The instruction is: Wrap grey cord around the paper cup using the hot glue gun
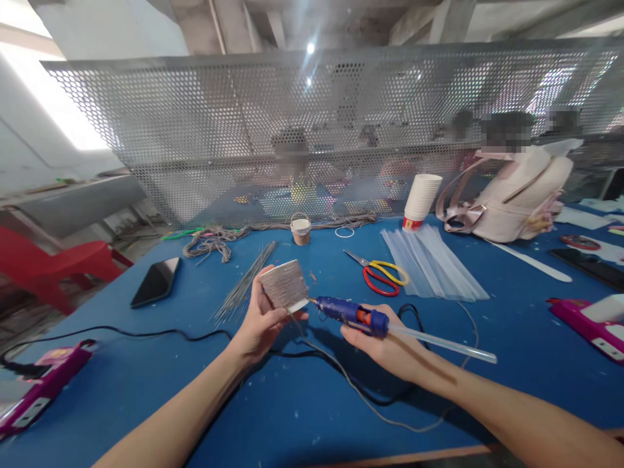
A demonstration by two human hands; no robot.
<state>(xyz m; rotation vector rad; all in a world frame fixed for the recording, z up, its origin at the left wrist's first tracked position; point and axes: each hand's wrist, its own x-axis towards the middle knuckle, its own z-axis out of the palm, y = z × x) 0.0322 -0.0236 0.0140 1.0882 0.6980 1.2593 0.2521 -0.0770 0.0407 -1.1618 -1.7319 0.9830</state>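
My left hand (pixel 263 320) holds a small cup-shaped piece (pixel 285 286) wrapped in grey cord, tilted on its side, with a white edge showing at its lower right. Closed around a blue glue gun (pixel 341 310), my right hand (pixel 377 338) keeps the nozzle close to that edge; whether they touch I cannot tell. A clear glue stick (pixel 443 342) sticks out of the gun's back. Loose grey cord (pixel 358 390) runs from the wrapped piece across the blue table (pixel 160 383) and curves under my right forearm.
Scissors (pixel 380 276), clear plastic strips (pixel 431 263), stacked paper cups (pixel 422 198) and a pale bag (pixel 521 195) lie beyond my right hand. Grey wires (pixel 246 283), a small bucket (pixel 301 231) and a phone (pixel 156 283) are farther left. A black cable (pixel 160 332) crosses the table.
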